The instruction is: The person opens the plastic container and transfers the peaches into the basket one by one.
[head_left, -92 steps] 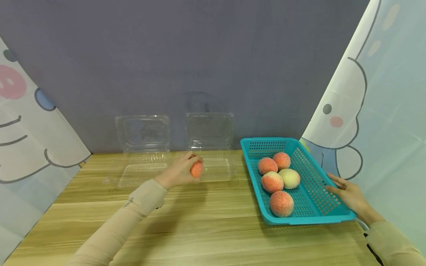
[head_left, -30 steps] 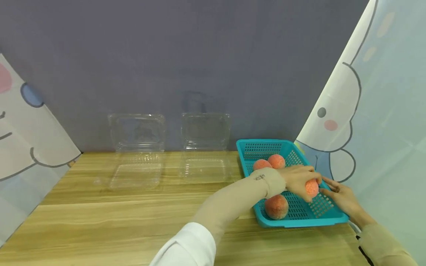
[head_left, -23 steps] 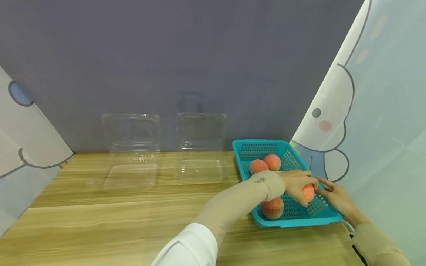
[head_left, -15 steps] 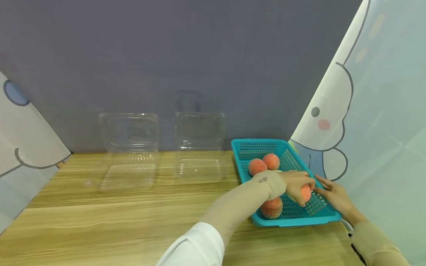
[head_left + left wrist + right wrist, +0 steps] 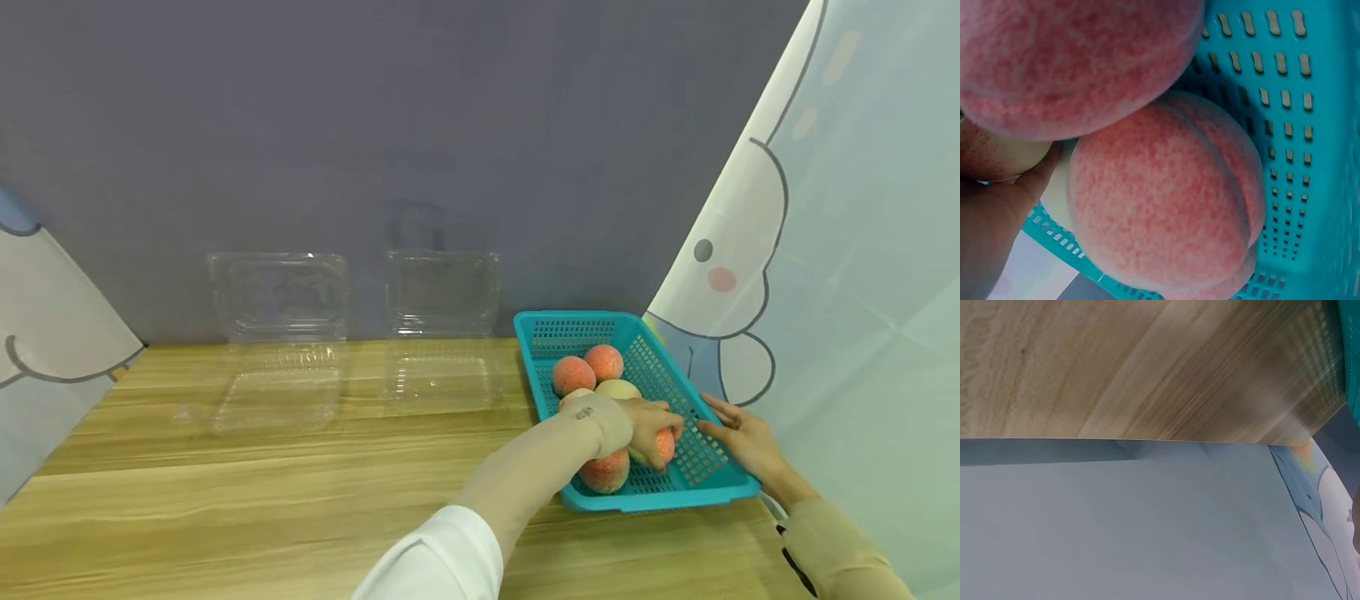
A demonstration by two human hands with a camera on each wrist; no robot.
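In the head view, my left hand (image 5: 651, 429) reaches into the turquoise basket (image 5: 667, 502). Its fingers curl round a pink-orange peach (image 5: 664, 447), low over the basket floor. Around it lie several other peaches, a yellowish one (image 5: 617, 389) and a reddish one (image 5: 604, 472) among them; the sleeve covers part of the group. Close up in the left wrist view, a finger (image 5: 997, 219) touches a cream-and-red peach (image 5: 997, 150) beside a big creased peach (image 5: 1160, 200). My right hand (image 5: 753, 446) grips the basket's right rim, thumb on the inner side, fingers outside.
Two clear plastic clamshell boxes stand open-lidded at the back, a left box (image 5: 281, 396) and a right box (image 5: 442, 379). Behind them hangs a grey cloth (image 5: 420, 150). A printed curtain (image 5: 847, 333) borders the right side of the wooden table (image 5: 262, 500).
From above the right clamshell box, my left hand has carried the peach into the basket, lastly moving slightly left and lower. The right hand stays at the rim. The view has shifted.
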